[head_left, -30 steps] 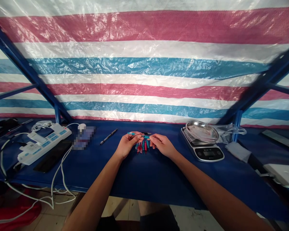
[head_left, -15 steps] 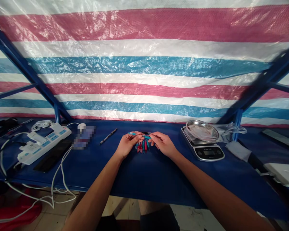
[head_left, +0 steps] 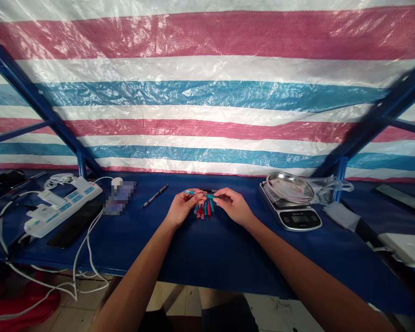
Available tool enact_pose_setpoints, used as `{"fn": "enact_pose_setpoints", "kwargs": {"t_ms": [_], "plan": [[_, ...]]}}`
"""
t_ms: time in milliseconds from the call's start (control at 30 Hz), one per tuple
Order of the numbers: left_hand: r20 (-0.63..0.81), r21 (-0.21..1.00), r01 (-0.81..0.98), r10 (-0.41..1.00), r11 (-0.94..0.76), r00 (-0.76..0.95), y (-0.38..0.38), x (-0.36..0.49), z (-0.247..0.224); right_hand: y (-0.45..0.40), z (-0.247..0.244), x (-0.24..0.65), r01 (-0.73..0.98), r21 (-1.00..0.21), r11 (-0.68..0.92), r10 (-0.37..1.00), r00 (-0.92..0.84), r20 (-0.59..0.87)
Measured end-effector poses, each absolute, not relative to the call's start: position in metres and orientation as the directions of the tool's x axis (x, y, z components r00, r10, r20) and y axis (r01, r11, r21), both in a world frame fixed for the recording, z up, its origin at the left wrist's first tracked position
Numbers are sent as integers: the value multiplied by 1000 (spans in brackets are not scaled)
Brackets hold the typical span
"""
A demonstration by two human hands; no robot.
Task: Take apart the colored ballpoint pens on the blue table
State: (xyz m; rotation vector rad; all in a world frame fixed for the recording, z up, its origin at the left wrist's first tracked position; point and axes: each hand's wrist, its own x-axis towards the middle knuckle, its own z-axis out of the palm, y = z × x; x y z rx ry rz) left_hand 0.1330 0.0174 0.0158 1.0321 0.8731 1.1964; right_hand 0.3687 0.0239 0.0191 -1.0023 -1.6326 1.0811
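Note:
Both hands meet over the middle of the blue table. My left hand is closed on one end of a teal pen, whose tail shows above the fingers. The pen's other end is pinched by my right hand. Just below, several red and teal pens lie side by side on the table, their upper ends partly hidden by the fingers. A dark pen lies behind the hands.
Another dark pen lies to the left. A white power strip with cables and a black phone are further left. On the right stand a digital scale with a metal bowl and a plastic bag.
The fingers of my right hand have shifted slightly and drawn closer together on the teal pen. My left hand has hardly moved.

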Motion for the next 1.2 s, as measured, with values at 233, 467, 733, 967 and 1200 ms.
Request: {"fn": "enact_pose_setpoints", "kwargs": {"t_ms": [233, 467, 733, 967, 1200], "plan": [[-7, 948, -311, 985, 62, 174, 18, 134, 17, 25, 16, 369, 64, -973, 224, 933, -303, 195], [2, 951, -307, 990, 41, 139, 18, 134, 16, 29, 17, 371, 157, -932, 327, 930, -231, 287], [38, 975, -210, 986, -72, -160, 25, 122, 13, 36, 10, 374, 141, -941, 306, 948, -136, 288], [83, 990, -101, 981, -102, -176, 24, 119, 17, 34, 13, 374, 135, -965, 226, 972, -104, 213], [222, 962, 188, 969, -200, -105, 20, 116, 17, 34, 14, 374, 136, -968, 213, 974, -103, 200]]}}
